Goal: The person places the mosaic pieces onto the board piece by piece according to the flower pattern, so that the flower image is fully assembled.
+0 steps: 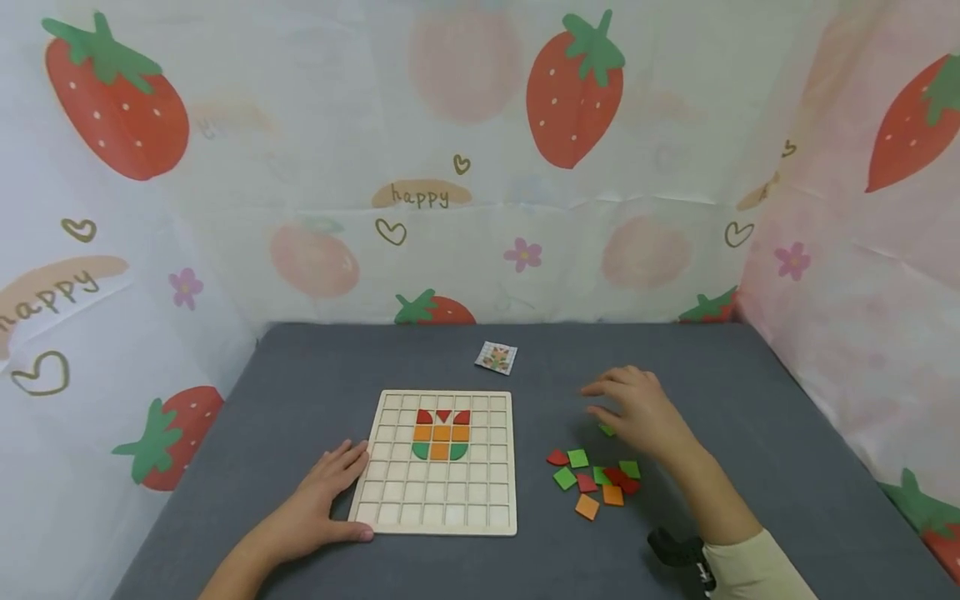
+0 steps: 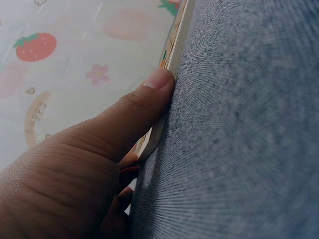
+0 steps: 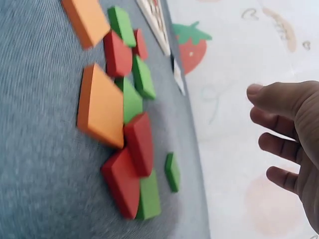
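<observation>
My left hand (image 1: 322, 504) lies at the left side of a pale wooden grid board (image 1: 431, 504), its fingers along the edge and its thumb (image 2: 144, 92) at the near corner. Red, orange and green tiles (image 1: 442, 433) fill several cells in the board's upper middle, forming a flower-like shape. Over the right part of the table hovers my right hand (image 1: 633, 408), fingers loosely bent and apart, holding nothing. Beneath it lies a lone green tile (image 3: 173, 172), partly hidden in the head view. Nearer is a loose cluster of red (image 3: 119, 181), orange (image 3: 101, 107) and green tiles.
A small printed card (image 1: 497, 357) with a flower picture on a grid lies behind the board. The dark grey table (image 1: 330, 358) is enclosed by a strawberry-print cloth (image 1: 465, 250) at the back and sides. A black strap-like object (image 1: 675, 550) is near the right sleeve.
</observation>
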`<move>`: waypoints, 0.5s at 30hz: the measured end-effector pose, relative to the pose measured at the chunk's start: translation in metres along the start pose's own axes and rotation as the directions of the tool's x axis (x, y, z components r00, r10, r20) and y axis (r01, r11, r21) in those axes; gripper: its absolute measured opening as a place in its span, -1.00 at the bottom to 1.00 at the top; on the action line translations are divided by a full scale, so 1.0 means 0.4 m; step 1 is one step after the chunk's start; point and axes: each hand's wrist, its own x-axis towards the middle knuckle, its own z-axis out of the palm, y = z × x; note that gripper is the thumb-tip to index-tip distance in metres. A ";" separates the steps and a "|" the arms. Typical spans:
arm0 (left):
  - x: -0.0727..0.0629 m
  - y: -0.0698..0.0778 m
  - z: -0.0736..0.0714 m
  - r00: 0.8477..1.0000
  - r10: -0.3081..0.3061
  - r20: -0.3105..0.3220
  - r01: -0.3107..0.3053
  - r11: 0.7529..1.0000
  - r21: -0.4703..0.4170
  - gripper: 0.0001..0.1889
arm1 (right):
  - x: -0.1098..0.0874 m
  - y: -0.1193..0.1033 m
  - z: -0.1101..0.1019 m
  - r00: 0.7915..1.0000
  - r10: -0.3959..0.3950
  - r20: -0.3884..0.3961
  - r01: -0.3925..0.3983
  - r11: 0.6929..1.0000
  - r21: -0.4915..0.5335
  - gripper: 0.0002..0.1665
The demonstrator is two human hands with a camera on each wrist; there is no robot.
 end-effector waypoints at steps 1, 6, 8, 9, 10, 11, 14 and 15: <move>-0.001 0.000 0.001 1.000 0.009 -0.003 -0.009 1.000 0.002 0.19 | -0.003 0.007 0.002 1.000 0.019 0.003 -0.019 1.000 -0.002 -0.67; -0.003 -0.001 0.002 1.000 -0.011 -0.005 0.011 1.000 -0.006 0.19 | -0.016 0.036 0.018 0.993 0.112 0.044 -0.112 0.994 0.003 -0.67; -0.002 -0.001 0.002 1.000 -0.019 0.000 0.019 1.000 -0.007 0.19 | -0.021 0.044 0.024 0.988 0.143 0.065 -0.144 0.990 0.009 -0.66; -0.001 0.000 0.001 1.000 -0.028 0.005 0.028 1.000 -0.008 0.20 | -0.024 0.048 0.027 0.985 0.157 0.074 -0.158 0.987 0.010 -0.65; 0.000 0.001 0.001 1.000 -0.023 0.008 0.023 1.000 -0.003 0.20 | -0.027 0.051 0.030 0.982 0.169 0.083 -0.171 0.985 0.014 -0.64; 0.000 0.001 0.001 1.000 -0.020 0.009 0.020 1.000 0.000 0.20 | -0.029 0.055 0.032 0.979 0.184 0.092 -0.186 0.982 0.015 -0.63; 0.001 0.003 0.001 1.000 -0.008 0.010 0.008 1.000 0.008 0.21 | -0.036 0.064 0.038 0.970 0.213 0.118 -0.217 0.976 0.018 -0.59; 0.001 0.004 0.000 1.000 -0.011 0.010 0.010 1.000 0.009 0.21 | -0.039 0.068 0.040 0.966 0.223 0.126 -0.227 0.974 0.017 -0.57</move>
